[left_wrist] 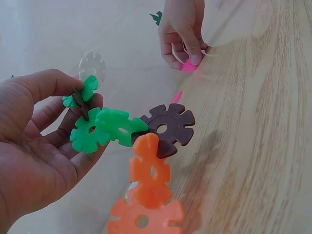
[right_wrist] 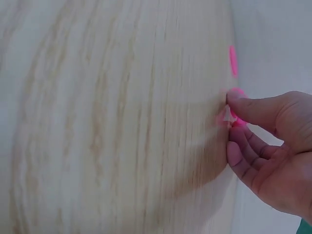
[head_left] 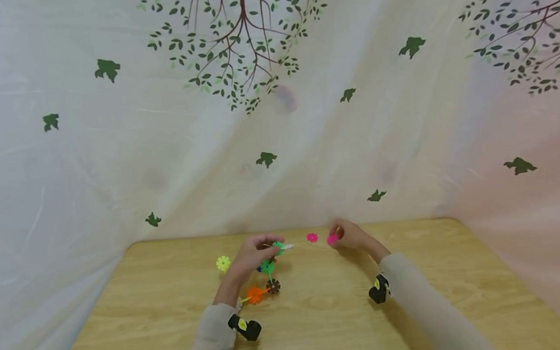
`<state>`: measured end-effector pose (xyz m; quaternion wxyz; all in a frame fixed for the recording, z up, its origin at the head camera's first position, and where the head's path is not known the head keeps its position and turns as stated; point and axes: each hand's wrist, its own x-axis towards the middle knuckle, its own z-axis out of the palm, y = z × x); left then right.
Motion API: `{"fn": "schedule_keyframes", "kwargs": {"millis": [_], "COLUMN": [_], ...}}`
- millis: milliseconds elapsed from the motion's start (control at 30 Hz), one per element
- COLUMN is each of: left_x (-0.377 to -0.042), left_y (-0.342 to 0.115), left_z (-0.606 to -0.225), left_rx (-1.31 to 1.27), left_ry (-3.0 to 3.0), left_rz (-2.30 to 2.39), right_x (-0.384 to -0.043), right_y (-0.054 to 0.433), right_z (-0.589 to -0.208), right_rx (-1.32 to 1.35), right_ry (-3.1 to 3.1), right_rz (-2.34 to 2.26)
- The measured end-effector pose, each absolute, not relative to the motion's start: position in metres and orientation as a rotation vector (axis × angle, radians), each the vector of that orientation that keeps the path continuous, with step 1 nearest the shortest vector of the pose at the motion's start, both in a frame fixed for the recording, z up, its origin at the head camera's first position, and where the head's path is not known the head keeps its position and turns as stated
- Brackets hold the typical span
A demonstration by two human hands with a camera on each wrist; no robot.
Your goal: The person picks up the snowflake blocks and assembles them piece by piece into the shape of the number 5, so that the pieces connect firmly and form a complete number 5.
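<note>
My left hand [head_left: 253, 255] pinches a chain of joined snowflake discs by a green disc [left_wrist: 89, 88] near its end. A white disc [left_wrist: 92, 67] sticks out past the fingertips. Below the hand the chain runs through more green discs [left_wrist: 90, 130], a dark brown disc [left_wrist: 168, 124] and an orange disc [left_wrist: 146, 214]. Over at the back of the table, my right hand [head_left: 351, 235] pinches a pink snowflake disc [head_left: 333, 239] between thumb and fingers, low over the wood. Another pink disc [head_left: 312, 238] lies flat between the two hands.
A yellow disc [head_left: 223, 263] is left of the left hand; whether it joins the chain cannot be seen. The wooden table [head_left: 333, 326] ends at a pale cloth backdrop [head_left: 311, 183] printed with leaves and branches. A wrist camera [head_left: 245, 328] sits on the left sleeve.
</note>
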<state>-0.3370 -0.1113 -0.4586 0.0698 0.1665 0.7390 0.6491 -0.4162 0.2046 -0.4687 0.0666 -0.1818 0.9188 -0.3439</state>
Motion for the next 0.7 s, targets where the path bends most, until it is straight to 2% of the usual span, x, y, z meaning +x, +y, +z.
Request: {"fn": "schedule_keyframes", "kwargs": {"millis": [267,700], "left_x": [-0.333,-0.332], "left_y": [-0.109,-0.106], "left_z": [-0.461,-0.458], "left_rx": [0.498,0.461], "left_ry": [2.229,2.235], "left_rz": [1.958,1.933], "right_x": [-0.400,-0.357], "right_y": [0.194,0.148], "right_z": [-0.473,-0.434], "right_rx": [-0.519,-0.546], "right_ry": [2.633,2.325], "right_rz": [-1.330,-1.881]}}
